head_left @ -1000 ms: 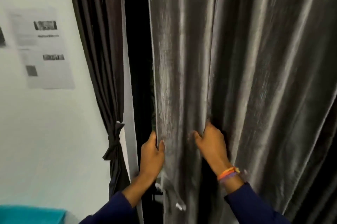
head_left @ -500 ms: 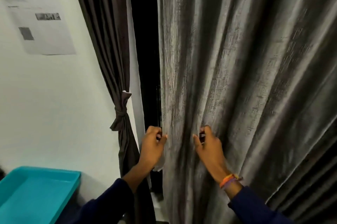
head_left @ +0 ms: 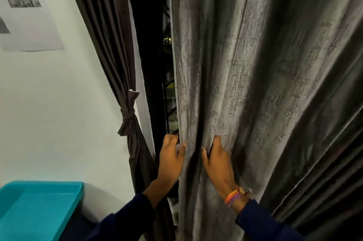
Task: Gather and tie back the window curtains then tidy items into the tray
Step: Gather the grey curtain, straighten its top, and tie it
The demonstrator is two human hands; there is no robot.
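Head view: a person is standing close to a window, both arms in dark blue sleeves reaching forward. The grey curtain [head_left: 255, 83] on the right side is hanging loose in long folds and filling most of the frame. The left hand [head_left: 170, 160] is gripping the curtain's inner edge, thumb lying on the front of the cloth and fingers curling behind it. The right hand [head_left: 217, 162] is pinching a fold just beside the left hand, fingers tucking into the crease; the two hands are sitting near each other with one dark fold between them. Orange and purple bands [head_left: 234, 196] are sitting on the right wrist. Between the two curtains a dark gap of window [head_left: 153, 44] is showing, with faint lights beyond. The left curtain [head_left: 102, 24] is already hanging gathered against the white wall, a tieback [head_left: 128, 113] knotted round it. The teal tray [head_left: 39, 211] is lying at lower left, below that tied curtain and well apart from both hands; what is carrying it is out of frame. A printed paper sheet [head_left: 29, 24], too blurred to read, is hanging on the wall at upper left.
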